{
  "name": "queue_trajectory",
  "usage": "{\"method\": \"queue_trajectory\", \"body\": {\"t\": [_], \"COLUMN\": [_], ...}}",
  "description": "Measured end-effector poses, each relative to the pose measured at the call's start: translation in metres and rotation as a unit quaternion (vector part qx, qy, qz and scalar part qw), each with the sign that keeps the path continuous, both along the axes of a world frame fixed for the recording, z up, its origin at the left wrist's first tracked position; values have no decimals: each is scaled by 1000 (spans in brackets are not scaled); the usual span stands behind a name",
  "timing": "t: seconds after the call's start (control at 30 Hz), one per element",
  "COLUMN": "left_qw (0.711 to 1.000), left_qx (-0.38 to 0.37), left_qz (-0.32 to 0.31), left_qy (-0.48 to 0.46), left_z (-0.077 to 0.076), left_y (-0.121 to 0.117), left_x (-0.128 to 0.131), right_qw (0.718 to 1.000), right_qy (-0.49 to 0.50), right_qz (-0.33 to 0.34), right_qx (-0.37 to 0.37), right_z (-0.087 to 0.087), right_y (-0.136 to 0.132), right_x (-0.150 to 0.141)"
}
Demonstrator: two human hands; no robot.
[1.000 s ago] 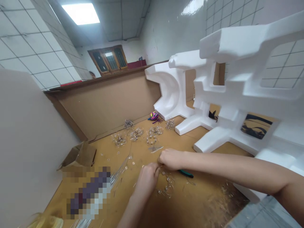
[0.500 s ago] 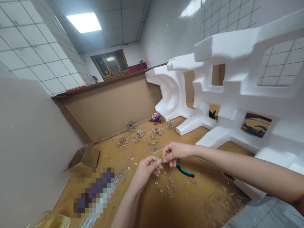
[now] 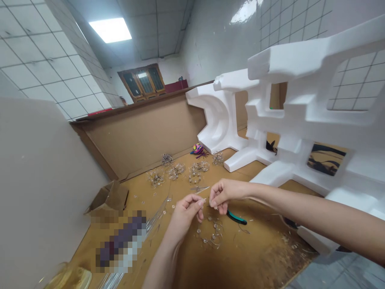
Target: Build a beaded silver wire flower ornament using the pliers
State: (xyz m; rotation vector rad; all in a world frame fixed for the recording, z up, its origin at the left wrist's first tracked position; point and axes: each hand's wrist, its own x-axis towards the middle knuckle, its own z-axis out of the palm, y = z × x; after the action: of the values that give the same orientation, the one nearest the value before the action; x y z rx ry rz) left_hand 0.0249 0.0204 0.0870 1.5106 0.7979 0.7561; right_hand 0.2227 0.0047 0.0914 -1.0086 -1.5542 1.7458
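My left hand (image 3: 189,210) pinches a small clear bead (image 3: 205,200) between thumb and forefinger. Just right of it, apart by a small gap, my right hand (image 3: 221,196) is closed at the fingertips. A pale tip shows below those fingers, too small to name. Beneath both hands lies a loose group of thin wire loops with clear beads (image 3: 215,233). Teal-and-black pliers (image 3: 237,218) rest by my right hand, their jaws hidden behind it. Pointed metal tweezers or scissors (image 3: 199,190), hard to tell which, lie beyond the hands.
Several clusters of beaded wire loops (image 3: 176,171) sit farther back, near a colourful striped ball-like object (image 3: 197,149). Straight wires (image 3: 155,218) and a brown paper bag (image 3: 110,196) lie left. White foam packaging (image 3: 294,136) stands on the right; a cardboard wall (image 3: 144,132) closes the back.
My hands were together with fingers hidden; they have turned and drawn slightly apart, showing the fingertips. The pliers have come more into sight. The whole view has shifted slightly.
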Motion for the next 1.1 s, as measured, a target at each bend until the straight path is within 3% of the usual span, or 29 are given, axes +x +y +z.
{"method": "queue_trajectory", "body": {"t": [0.2, 0.53, 0.6, 0.7, 0.73, 0.83, 0.9, 1.1], "left_qw": [999, 992, 994, 998, 998, 999, 999, 1000], "left_qx": [-1, 98, 77, 19, 5, -2, -2, -18], "left_qz": [-37, 76, 72, 55, 47, 6, -29, -21], "left_qy": [27, 10, 19, 34, 36, 33, 31, 15], "left_z": [19, 3, 2, 1, 1, 0, 1, 2], "left_y": [5, 13, 15, 17, 17, 14, 12, 8], "left_x": [6, 20, 17, 13, 12, 12, 12, 14], "right_qw": [997, 980, 941, 800, 773, 737, 721, 669], "right_qy": [-64, -146, -267, -506, -541, -590, -608, -668], "right_qz": [-21, -79, -92, -90, -71, -48, -52, -39], "right_qx": [42, 108, 184, 308, 323, 326, 328, 324], "right_z": [16, 9, -1, -28, -39, -65, -73, -73], "right_y": [-4, -3, -9, -19, -22, -27, -27, -17], "right_x": [3, 3, 11, 23, 25, 25, 20, 3]}}
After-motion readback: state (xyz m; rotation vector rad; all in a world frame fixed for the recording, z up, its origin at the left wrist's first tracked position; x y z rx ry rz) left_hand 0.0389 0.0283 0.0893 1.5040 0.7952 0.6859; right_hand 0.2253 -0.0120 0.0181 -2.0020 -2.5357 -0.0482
